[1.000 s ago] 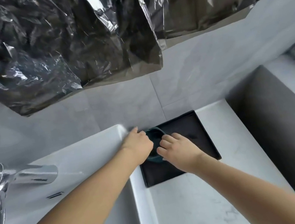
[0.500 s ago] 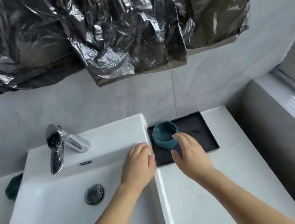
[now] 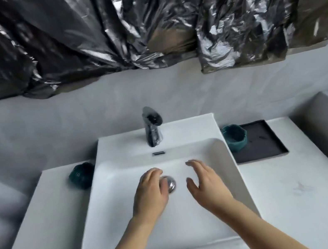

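White basin (image 3: 112, 210), hands (image 3: 150, 194) (image 3: 207, 184) beside round drain plug (image 3: 171, 183), face up.

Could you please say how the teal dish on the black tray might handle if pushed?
The teal dish looks squat and wide, so it probably slides rather than tips. Its faceted wall suggests rigid, possibly breakable ceramic.

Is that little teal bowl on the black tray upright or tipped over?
Upright: the teal bowl sits flat on the black tray, its open mouth facing up.
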